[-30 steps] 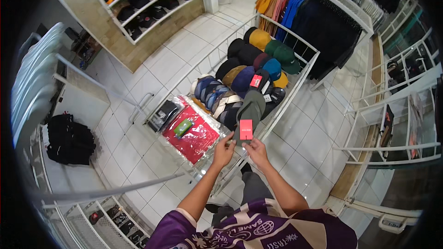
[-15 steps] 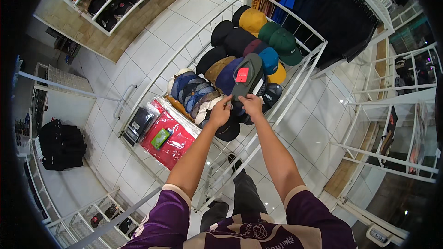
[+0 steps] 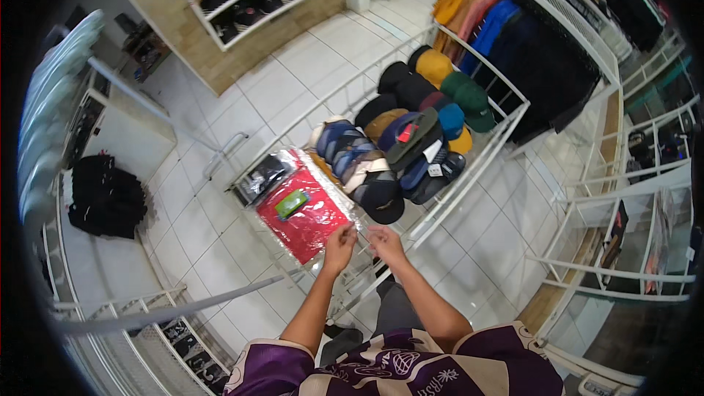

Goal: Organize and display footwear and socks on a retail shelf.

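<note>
My left hand (image 3: 339, 248) hovers at the near right corner of the red plastic-wrapped packs (image 3: 315, 209). Its fingers are curled together, and whatever they may hold is too small to make out. Just to its right, my right hand (image 3: 387, 245) has its fingers bent but apart, with nothing visible in them. Beyond both hands, rows of caps lie on a white wire display table. Nearest is a black cap (image 3: 379, 198). A dark olive cap (image 3: 412, 145) with a red tag (image 3: 408, 133) rests on the other caps.
A green packet (image 3: 292, 204) lies on the red packs, beside dark wrapped packs (image 3: 262, 177). White rails (image 3: 480, 161) edge the display table. Hanging clothes (image 3: 506, 37) stand behind it, dark shirts (image 3: 106, 196) hang at left, and a grey bar (image 3: 183, 308) crosses the lower left.
Both hands have let go of the olive cap, which now rests among the other caps. They have drawn back toward me, near the red packs. The view has shifted.
</note>
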Motion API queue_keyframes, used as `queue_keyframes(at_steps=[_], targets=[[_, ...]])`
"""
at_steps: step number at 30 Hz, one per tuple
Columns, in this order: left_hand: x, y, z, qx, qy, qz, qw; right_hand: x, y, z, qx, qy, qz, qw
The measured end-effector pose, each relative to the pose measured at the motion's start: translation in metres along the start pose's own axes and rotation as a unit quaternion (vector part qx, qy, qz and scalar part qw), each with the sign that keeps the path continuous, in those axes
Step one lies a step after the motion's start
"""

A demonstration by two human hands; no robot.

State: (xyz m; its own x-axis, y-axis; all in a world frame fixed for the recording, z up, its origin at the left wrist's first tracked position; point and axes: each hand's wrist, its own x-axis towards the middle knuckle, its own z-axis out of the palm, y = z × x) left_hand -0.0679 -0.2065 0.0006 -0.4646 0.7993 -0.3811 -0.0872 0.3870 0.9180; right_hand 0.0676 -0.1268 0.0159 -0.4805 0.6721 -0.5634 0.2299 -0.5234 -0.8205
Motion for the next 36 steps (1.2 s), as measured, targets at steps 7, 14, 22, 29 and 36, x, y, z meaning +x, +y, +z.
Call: queue_keyframes(at_steps=[7,14,22,29,36], targets=[[-0.187,-0.015,-0.115,-0.110,0.109,0.023,0.988,-0.127,0.013,0.138,-0.110,-0.185,-0.040,0.976],[-0.369,-0.063,-0.242,-0.176,0.352,0.004,0.919,-0.257,0.060,0.299,-0.181,-0.337,-0.010,0.924],[-0.529,-0.118,-0.336,-0.267,0.583,0.015,0.768,-0.337,0.129,0.467,-0.286,-0.531,0.000,0.798],[-0.572,-0.170,-0.399,-0.269,0.658,-0.021,0.703,-0.351,0.172,0.602,-0.336,-0.593,0.017,0.731],[-0.548,-0.229,-0.508,-0.288,0.682,-0.053,0.670,-0.290,0.232,0.762,-0.381,-0.589,0.057,0.711]])
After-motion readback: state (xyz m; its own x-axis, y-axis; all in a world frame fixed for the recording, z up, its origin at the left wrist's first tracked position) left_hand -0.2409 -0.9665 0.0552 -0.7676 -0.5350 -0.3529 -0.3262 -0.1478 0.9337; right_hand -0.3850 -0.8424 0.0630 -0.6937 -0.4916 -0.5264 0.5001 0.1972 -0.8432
